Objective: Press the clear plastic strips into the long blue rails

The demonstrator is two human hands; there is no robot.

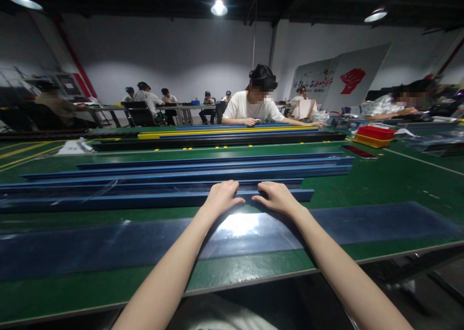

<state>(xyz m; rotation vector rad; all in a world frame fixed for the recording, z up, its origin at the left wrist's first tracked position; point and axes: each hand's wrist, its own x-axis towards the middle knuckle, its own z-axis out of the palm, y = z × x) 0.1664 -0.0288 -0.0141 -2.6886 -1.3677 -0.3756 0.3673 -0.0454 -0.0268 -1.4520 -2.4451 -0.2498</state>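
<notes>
Your left hand (222, 195) and right hand (278, 196) are at the nearest blue strip (108, 203), thumbs pointing toward each other but apart. Your fingers bend over its upper edge; their tips are hidden, so I cannot tell whether they pinch it. The thumbs are on your side, probably to steady it from both faces. That strip lies lengthwise across the green worktop (391, 180), just beyond the clear sheet (108, 245), which lies flat along the near edge, likely for easy reach. More blue strips (290, 169) lie farther off, roughly parallel, which probably keeps them from crossing.
</notes>
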